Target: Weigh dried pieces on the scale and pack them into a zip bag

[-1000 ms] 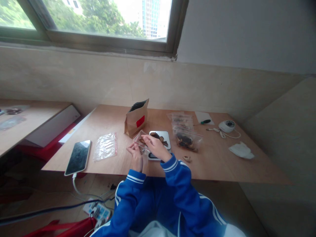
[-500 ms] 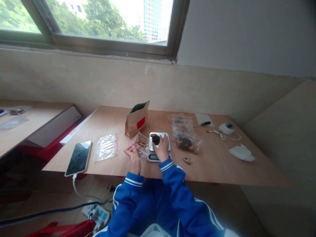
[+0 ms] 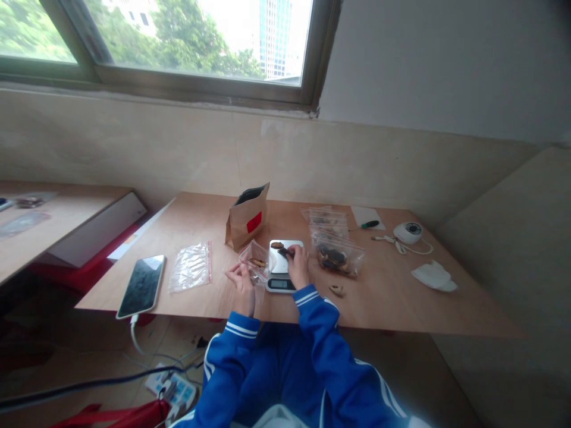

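My left hand is closed on the rim of a small clear zip bag with a few brown pieces inside, held up just left of a small kitchen scale. Over the scale's steel pan, my right hand pinches a dark dried piece. Another brown piece lies at the pan's far edge. Behind the scale an open brown paper pouch with a red label stands upright.
Filled clear bags lie right of the scale, one loose piece near the front edge. Empty zip bags and a phone on a cable lie left. A white round device, marker, crumpled tissue sit far right.
My right hand left the bag's mouth and went to the scale pan, where it now pinches a dark piece. Fewer pieces lie on the pan. My left hand kept the bag.
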`<state>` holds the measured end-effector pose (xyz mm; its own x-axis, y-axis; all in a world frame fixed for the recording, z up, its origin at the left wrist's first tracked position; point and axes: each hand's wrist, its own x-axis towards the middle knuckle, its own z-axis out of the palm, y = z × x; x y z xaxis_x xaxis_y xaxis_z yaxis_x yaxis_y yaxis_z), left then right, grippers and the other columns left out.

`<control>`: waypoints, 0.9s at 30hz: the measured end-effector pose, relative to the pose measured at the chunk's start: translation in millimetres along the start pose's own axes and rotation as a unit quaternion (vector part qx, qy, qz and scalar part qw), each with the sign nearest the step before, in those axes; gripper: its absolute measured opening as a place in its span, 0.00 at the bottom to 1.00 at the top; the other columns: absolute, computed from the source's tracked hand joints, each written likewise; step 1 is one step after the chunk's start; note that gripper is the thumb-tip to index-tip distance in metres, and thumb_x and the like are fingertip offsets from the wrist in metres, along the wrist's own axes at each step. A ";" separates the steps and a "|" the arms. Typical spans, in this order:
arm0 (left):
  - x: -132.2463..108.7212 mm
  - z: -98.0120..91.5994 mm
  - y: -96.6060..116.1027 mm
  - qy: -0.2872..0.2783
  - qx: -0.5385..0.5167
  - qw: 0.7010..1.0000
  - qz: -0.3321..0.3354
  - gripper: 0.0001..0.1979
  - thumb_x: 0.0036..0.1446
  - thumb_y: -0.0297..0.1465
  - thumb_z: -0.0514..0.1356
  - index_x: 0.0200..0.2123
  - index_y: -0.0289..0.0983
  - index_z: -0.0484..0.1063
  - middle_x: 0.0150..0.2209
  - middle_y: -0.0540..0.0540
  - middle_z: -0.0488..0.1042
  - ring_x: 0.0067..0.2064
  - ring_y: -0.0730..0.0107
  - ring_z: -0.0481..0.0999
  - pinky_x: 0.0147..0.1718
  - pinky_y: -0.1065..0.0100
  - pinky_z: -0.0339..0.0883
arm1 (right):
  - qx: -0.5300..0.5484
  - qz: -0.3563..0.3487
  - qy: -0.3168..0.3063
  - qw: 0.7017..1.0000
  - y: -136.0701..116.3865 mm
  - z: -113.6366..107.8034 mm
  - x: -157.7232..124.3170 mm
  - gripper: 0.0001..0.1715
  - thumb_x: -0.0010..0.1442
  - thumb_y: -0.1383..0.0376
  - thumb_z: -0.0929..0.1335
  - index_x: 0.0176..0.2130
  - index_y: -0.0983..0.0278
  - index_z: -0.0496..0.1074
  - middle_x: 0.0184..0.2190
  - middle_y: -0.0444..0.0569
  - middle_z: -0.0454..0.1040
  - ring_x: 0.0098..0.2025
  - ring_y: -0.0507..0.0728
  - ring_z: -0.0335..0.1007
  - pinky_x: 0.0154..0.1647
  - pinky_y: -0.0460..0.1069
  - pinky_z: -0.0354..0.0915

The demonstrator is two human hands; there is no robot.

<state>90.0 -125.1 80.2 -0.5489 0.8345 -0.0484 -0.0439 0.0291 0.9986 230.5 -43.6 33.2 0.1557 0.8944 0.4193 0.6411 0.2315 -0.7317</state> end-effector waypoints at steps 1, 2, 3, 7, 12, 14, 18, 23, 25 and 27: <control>-1.2 0.3 1.2 -0.002 0.003 1.000 -0.003 0.24 0.61 0.49 0.47 0.51 0.37 0.58 0.53 0.37 0.63 0.53 0.64 0.70 0.53 0.63 0.63 | 0.008 -0.001 0.003 1.000 0.1 -0.8 2.3 0.09 0.56 0.75 0.62 0.35 0.62 0.66 0.36 0.51 0.66 0.42 0.60 0.61 0.48 0.56 0.60; -2.4 0.7 2.2 -0.006 0.003 1.000 -0.004 0.24 0.61 0.49 0.47 0.51 0.37 0.58 0.54 0.37 0.63 0.53 0.64 0.70 0.53 0.63 0.63 | 0.013 -0.001 0.006 1.000 0.2 -1.6 4.3 0.10 0.55 0.75 0.62 0.35 0.62 0.66 0.36 0.51 0.66 0.42 0.60 0.62 0.47 0.56 0.60; -3.6 1.3 2.9 -0.011 0.000 1.000 -0.002 0.24 0.61 0.49 0.47 0.52 0.37 0.58 0.54 0.37 0.63 0.53 0.64 0.71 0.52 0.63 0.64 | 0.018 -0.001 0.010 1.000 0.3 -2.4 6.1 0.11 0.55 0.76 0.61 0.35 0.62 0.65 0.36 0.51 0.65 0.42 0.60 0.62 0.47 0.55 0.60; -6.3 3.7 1.7 -0.029 -0.020 0.999 0.004 0.23 0.62 0.49 0.47 0.51 0.38 0.57 0.55 0.37 0.64 0.52 0.64 0.71 0.53 0.60 0.64 | 0.042 -0.003 0.027 0.999 1.8 -5.0 10.2 0.13 0.53 0.77 0.60 0.36 0.62 0.65 0.37 0.50 0.65 0.43 0.58 0.63 0.48 0.54 0.61; -6.1 3.6 -1.5 -0.032 -0.030 0.999 -0.009 0.23 0.61 0.50 0.48 0.50 0.38 0.56 0.54 0.38 0.63 0.51 0.65 0.72 0.51 0.61 0.66 | 0.067 0.001 0.046 0.997 6.2 -6.9 12.3 0.13 0.52 0.76 0.61 0.36 0.62 0.65 0.36 0.49 0.65 0.43 0.57 0.63 0.48 0.54 0.62; -6.1 3.0 -1.0 -0.035 -0.029 0.999 -0.014 0.24 0.61 0.50 0.48 0.51 0.39 0.56 0.55 0.39 0.63 0.51 0.66 0.72 0.51 0.63 0.65 | 0.075 0.005 0.050 0.996 7.1 -7.6 12.8 0.12 0.52 0.75 0.62 0.36 0.62 0.64 0.37 0.49 0.66 0.43 0.57 0.63 0.48 0.53 0.63; -6.9 2.4 2.0 -0.036 -0.031 0.999 -0.012 0.25 0.60 0.50 0.48 0.52 0.38 0.57 0.55 0.38 0.63 0.51 0.66 0.72 0.52 0.63 0.64 | 0.085 0.016 0.049 0.995 4.7 -9.1 13.5 0.11 0.52 0.74 0.62 0.36 0.63 0.65 0.37 0.50 0.67 0.42 0.57 0.65 0.47 0.53 0.64; -9.1 2.0 6.8 -0.039 -0.049 0.998 -0.008 0.26 0.61 0.49 0.49 0.53 0.37 0.59 0.56 0.37 0.63 0.52 0.65 0.71 0.53 0.64 0.63 | 0.089 0.025 0.037 0.995 0.4 -9.3 13.3 0.14 0.50 0.76 0.62 0.37 0.63 0.67 0.37 0.50 0.67 0.43 0.57 0.65 0.48 0.53 0.64; -9.7 1.2 7.1 -0.036 -0.032 0.999 -0.006 0.26 0.61 0.49 0.48 0.54 0.37 0.61 0.56 0.38 0.61 0.53 0.66 0.70 0.54 0.64 0.62 | 0.088 0.031 0.032 0.995 0.7 -8.2 12.9 0.16 0.49 0.77 0.61 0.37 0.63 0.68 0.38 0.50 0.67 0.43 0.57 0.65 0.49 0.54 0.63; -9.7 0.3 5.4 -0.036 -0.017 0.999 -0.006 0.27 0.61 0.50 0.47 0.54 0.37 0.62 0.56 0.39 0.59 0.53 0.66 0.70 0.54 0.63 0.62 | 0.088 0.037 0.030 0.995 1.4 -6.7 12.0 0.18 0.49 0.77 0.60 0.38 0.63 0.68 0.38 0.50 0.67 0.44 0.57 0.65 0.50 0.54 0.63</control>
<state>95.4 -132.9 86.1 -0.4866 0.8717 -0.0580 -0.0788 0.0224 0.9966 238.3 -35.1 40.8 0.2451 0.8884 0.3881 0.4847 0.2344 -0.8427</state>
